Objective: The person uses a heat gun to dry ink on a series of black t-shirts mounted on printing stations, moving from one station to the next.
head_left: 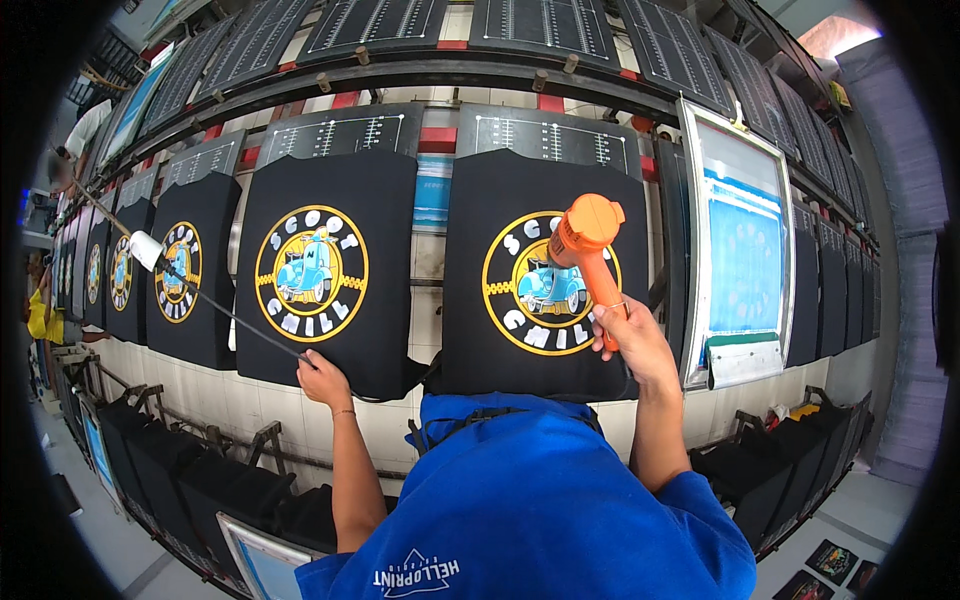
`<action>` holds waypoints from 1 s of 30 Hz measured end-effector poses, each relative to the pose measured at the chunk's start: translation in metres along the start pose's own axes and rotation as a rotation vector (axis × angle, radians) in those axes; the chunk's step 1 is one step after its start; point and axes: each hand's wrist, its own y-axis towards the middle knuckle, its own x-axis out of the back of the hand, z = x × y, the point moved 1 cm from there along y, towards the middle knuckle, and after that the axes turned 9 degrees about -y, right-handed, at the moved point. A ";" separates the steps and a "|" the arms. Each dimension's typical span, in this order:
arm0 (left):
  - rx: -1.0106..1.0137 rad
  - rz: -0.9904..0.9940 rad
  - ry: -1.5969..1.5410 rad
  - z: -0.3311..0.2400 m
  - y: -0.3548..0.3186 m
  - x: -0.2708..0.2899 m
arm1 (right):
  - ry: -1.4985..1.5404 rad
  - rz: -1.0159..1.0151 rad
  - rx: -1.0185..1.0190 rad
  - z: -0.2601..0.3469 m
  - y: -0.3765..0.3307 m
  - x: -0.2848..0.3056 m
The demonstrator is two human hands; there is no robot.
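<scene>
My right hand (640, 345) is wrapped round the handle of an orange hair dryer or heat gun (592, 235). It is held over a black T-shirt (470, 360) with a round yellow-ringed scooter print, hiding part of that print. Farther left, my left hand (325, 378) closes on a black cord (255, 332) at the lower edge of a second printed black T-shirt (390, 220). From there the cord stretches up and left to a white plug or connector (147, 250) hanging in the air. Both shirts lie flat on dark boards.
A metal-framed printing screen (785, 270) with a blue mesh and a squeegee (745, 362) stands to the right. More shirts (180, 310) continue in a row on the left. Beyond the rail (430, 68) sit dark marked boards (545, 28). Another rack of dark cloths (190, 470) is behind me.
</scene>
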 end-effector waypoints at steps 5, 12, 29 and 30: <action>-0.005 -0.023 0.011 -0.006 0.000 0.001 | 0.008 -0.014 -0.010 -0.001 -0.003 -0.003; -0.006 -0.010 0.047 0.002 0.001 0.000 | 0.021 0.129 -0.085 -0.005 -0.025 -0.011; -0.020 -0.028 0.009 -0.001 -0.001 0.001 | -0.002 0.159 -0.031 -0.010 -0.038 -0.034; -0.020 -0.030 0.014 -0.002 -0.001 0.001 | 0.004 0.146 -0.039 -0.011 -0.039 -0.032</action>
